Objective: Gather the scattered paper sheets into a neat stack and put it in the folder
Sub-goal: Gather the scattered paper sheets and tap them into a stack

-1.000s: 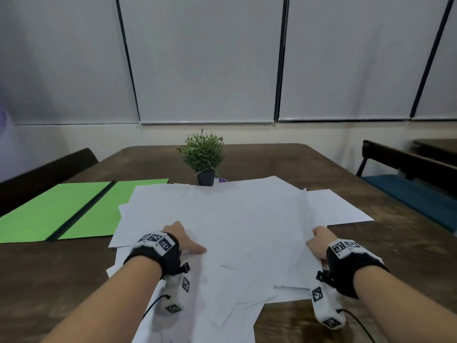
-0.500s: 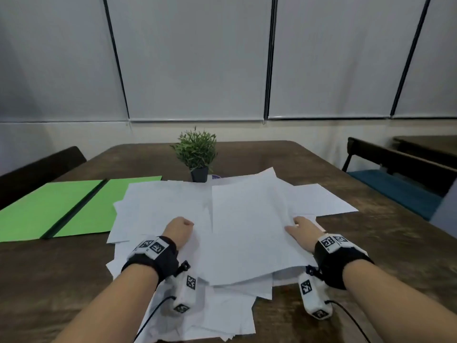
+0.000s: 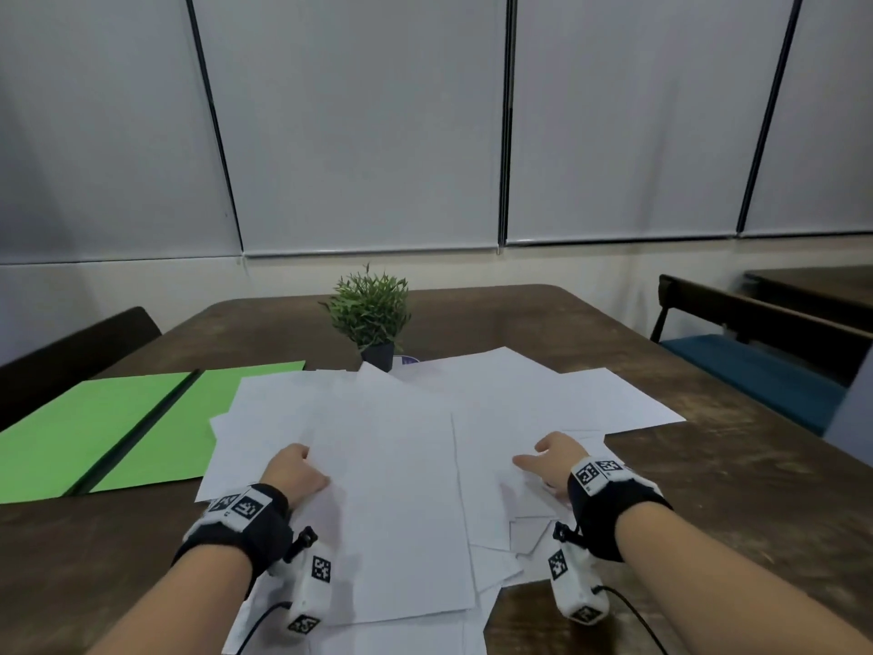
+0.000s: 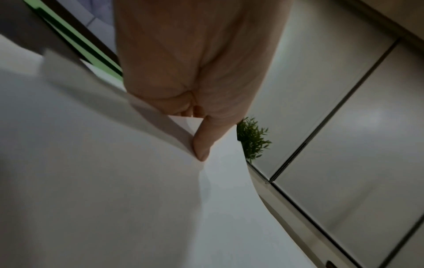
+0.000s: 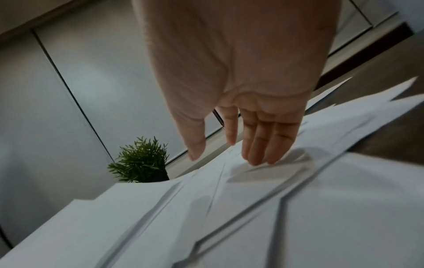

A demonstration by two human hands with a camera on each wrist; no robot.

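- Sheets (image 3: 397, 489) of white paper, loosely overlapped across the middle of the wooden table (image 3: 737, 503); against the frames half a second and a second earlier, the large top sheet now lies nearer the left of the pile, and the spread on the right looks narrower
- Left hand (image 3: 295, 472) at the left edge of the top sheet; the left wrist view shows the thumb (image 4: 203, 143) pressed on the paper with the fingers curled beneath a raised edge, so this hand grasps a sheet
- Right hand (image 3: 550, 458), drawn inward from the right margin where it rested earlier; the right wrist view shows straight fingers (image 5: 259, 145) whose tips touch or hover just over the paper, released and holding nothing
- Folder (image 3: 118, 432), green, lying open and flat at the left, its right flap partly covered by the pile's left corner; no sheet appears inside it
- Potted plant (image 3: 371, 314), just beyond the far edge of the pile
- Reading: consolidation is under way but edges remain misaligned, notably at the near side; squaring the stack probably precedes any transfer to the folder
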